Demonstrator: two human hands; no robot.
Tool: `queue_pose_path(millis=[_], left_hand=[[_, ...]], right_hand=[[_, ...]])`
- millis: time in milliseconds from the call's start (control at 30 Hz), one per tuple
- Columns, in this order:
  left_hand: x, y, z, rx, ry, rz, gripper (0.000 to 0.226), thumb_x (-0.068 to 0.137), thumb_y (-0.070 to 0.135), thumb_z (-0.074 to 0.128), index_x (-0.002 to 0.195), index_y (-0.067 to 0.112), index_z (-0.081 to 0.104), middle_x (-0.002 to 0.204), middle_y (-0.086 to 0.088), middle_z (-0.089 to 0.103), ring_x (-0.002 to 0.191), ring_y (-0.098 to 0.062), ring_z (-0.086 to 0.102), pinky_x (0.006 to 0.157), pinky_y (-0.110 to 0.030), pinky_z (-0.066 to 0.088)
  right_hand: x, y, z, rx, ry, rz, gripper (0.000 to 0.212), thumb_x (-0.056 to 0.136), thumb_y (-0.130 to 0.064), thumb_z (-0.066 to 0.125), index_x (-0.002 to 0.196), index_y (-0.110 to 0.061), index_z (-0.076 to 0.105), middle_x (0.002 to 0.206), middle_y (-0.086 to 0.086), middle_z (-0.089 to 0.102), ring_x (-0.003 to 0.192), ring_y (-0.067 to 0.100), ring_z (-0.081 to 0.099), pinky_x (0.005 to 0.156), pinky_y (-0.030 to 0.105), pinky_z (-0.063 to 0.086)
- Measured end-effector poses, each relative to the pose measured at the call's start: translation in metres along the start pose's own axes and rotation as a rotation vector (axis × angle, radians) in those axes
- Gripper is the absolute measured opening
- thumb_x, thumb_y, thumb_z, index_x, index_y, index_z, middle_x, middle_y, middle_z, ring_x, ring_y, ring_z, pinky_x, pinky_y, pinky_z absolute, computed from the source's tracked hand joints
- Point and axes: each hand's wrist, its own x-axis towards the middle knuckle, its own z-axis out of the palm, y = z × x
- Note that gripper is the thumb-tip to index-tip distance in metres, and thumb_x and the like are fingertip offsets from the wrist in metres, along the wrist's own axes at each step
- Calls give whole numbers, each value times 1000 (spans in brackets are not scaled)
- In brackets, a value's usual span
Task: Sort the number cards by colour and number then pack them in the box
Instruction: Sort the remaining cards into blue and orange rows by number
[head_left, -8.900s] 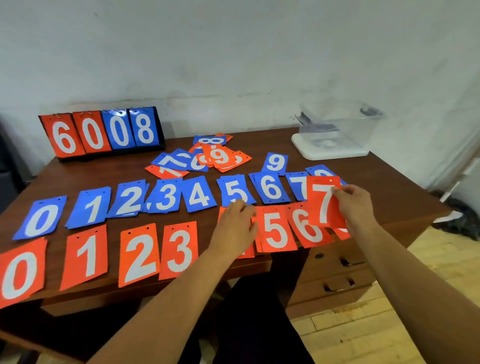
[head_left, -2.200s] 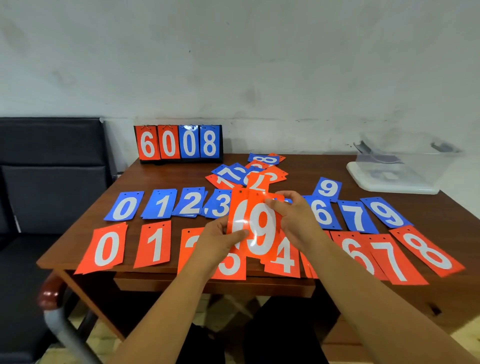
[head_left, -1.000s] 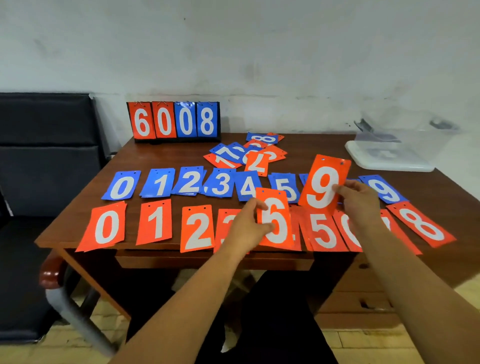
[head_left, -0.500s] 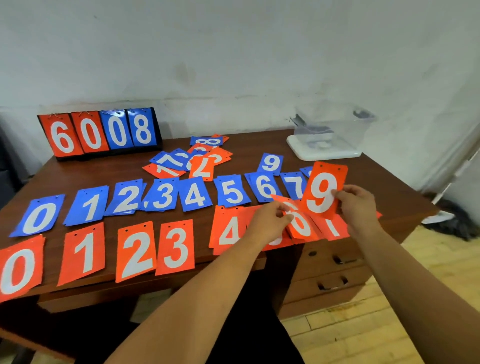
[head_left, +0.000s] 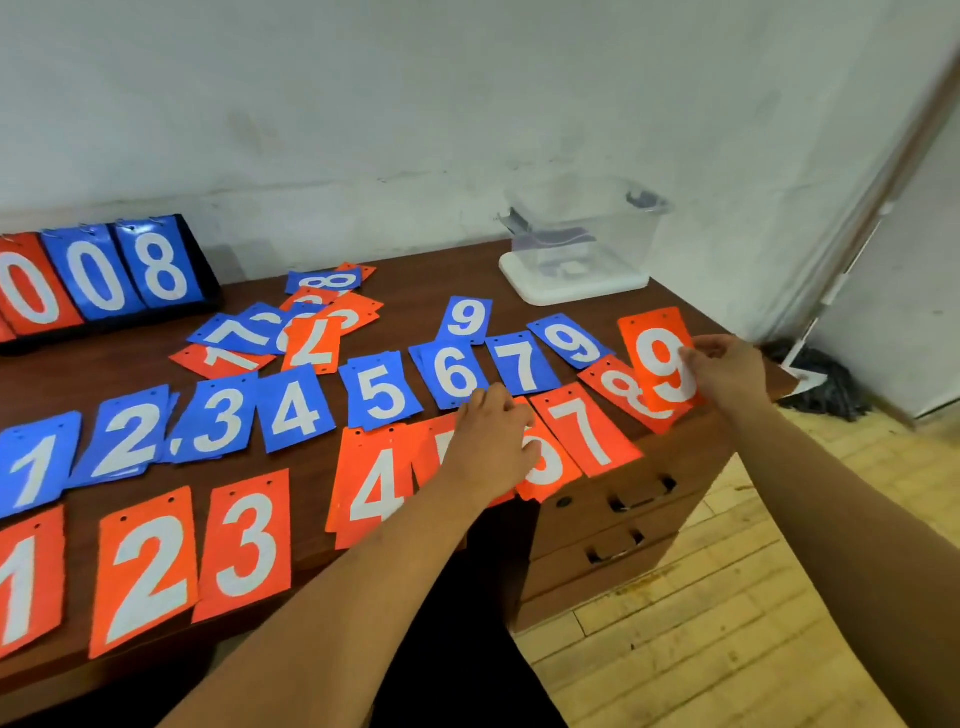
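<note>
Two rows of number cards lie on the brown table: blue ones behind, orange ones in front. My right hand pinches an orange 9 card at the table's right end, overlapping the orange 8 card. My left hand rests flat on the orange 5 and 6 cards, covering most of them. An unsorted heap of cards lies behind the blue row. The clear plastic box stands on its white lid at the back right.
A black scoreboard stand with hanging cards stands at the back left by the wall. Drawers sit under the table's right side. Wooden floor and a dark bundle lie to the right.
My right hand has carried the orange 9 rightwards to the end of the orange row, over the 8. My left hand has laid the orange 6 down and presses on it.
</note>
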Motion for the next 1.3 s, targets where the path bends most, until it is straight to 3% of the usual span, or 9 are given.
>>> queue_pose_path(millis=[100, 333, 533, 700, 800, 1000, 1200, 1300], left_hand=[[18, 18, 8, -10, -33, 75, 35, 95, 36, 55, 127, 21, 58, 130, -1, 45, 125, -21, 40, 105, -36, 34], [44, 38, 31, 97, -194, 100, 52, 95, 48, 50, 141, 24, 45, 140, -7, 41, 135, -26, 36, 112, -44, 31], [49, 33, 37, 171, -203, 138, 51, 95, 53, 46, 138, 26, 44, 139, -4, 41, 135, -23, 34, 111, -42, 30], [53, 33, 37, 240, -198, 158, 51, 96, 54, 43, 138, 26, 41, 139, -5, 42, 133, -23, 36, 110, -41, 32], [54, 31, 39, 250, -183, 163, 51, 96, 55, 43, 138, 26, 41, 139, -4, 43, 134, -22, 36, 111, -41, 33], [57, 29, 40, 235, -202, 162, 55, 94, 57, 45, 140, 29, 39, 142, -3, 41, 135, -22, 35, 110, -43, 33], [60, 32, 39, 244, -230, 157, 54, 94, 54, 46, 140, 27, 39, 140, -5, 40, 133, -23, 37, 109, -43, 33], [65, 35, 37, 183, -229, 140, 44, 94, 49, 48, 131, 25, 48, 134, -5, 43, 128, -22, 39, 106, -40, 35]], right_hand=[[18, 7, 0, -105, -43, -32, 34, 96, -22, 61, 126, -6, 61, 128, 14, 63, 117, 31, 59, 96, 39, 48], [38, 34, 24, -276, -187, -67, 31, 95, -23, 61, 123, -9, 62, 123, 10, 65, 110, 26, 62, 90, 39, 52], [68, 41, 18, -222, 6, -43, 30, 96, -18, 55, 123, -8, 62, 124, 10, 65, 114, 28, 60, 94, 37, 49], [83, 54, 15, -451, 32, -32, 32, 96, -19, 57, 126, -10, 62, 127, 11, 63, 115, 28, 60, 96, 39, 50], [79, 61, 20, -557, 150, -138, 37, 94, -21, 61, 130, -16, 60, 135, 9, 53, 125, 26, 48, 103, 39, 43], [60, 70, 27, -627, -105, -330, 35, 95, -38, 59, 121, -17, 66, 129, 2, 61, 113, 18, 60, 94, 35, 53], [57, 62, 13, -616, -58, -295, 33, 96, -35, 56, 123, -17, 65, 132, 2, 60, 118, 18, 57, 98, 33, 47], [49, 44, 20, -511, 2, -315, 34, 95, -36, 58, 124, -18, 63, 132, 0, 60, 119, 18, 56, 97, 34, 47]])
